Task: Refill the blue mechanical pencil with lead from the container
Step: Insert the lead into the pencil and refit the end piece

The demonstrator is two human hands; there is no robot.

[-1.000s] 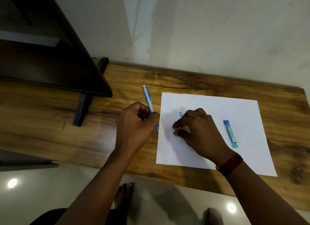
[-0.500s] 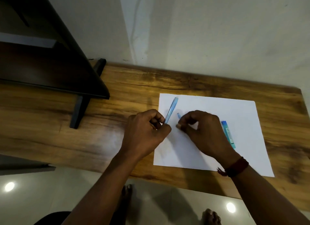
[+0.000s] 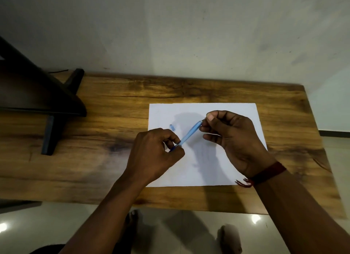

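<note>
The blue mechanical pencil (image 3: 190, 133) is held slanted above the white paper (image 3: 204, 172). My left hand (image 3: 155, 153) grips its lower, darker end. My right hand (image 3: 233, 138) pinches thumb and forefinger at the pencil's upper end; anything thin between those fingertips is too small to see. A small blue cap (image 3: 172, 127) lies loose on the paper just left of the pencil. The lead container is hidden, probably behind my right hand.
The paper lies on a wooden table (image 3: 94, 140) against a pale wall. A dark stand with slanted legs (image 3: 49, 106) occupies the table's left part. The table's near edge runs below my wrists, with tiled floor and feet (image 3: 132, 221) beneath.
My left hand swung the pencil from pointing away to slanting right over the paper. My right hand lifted off the paper and came to the pencil's upper end, now covering the container.
</note>
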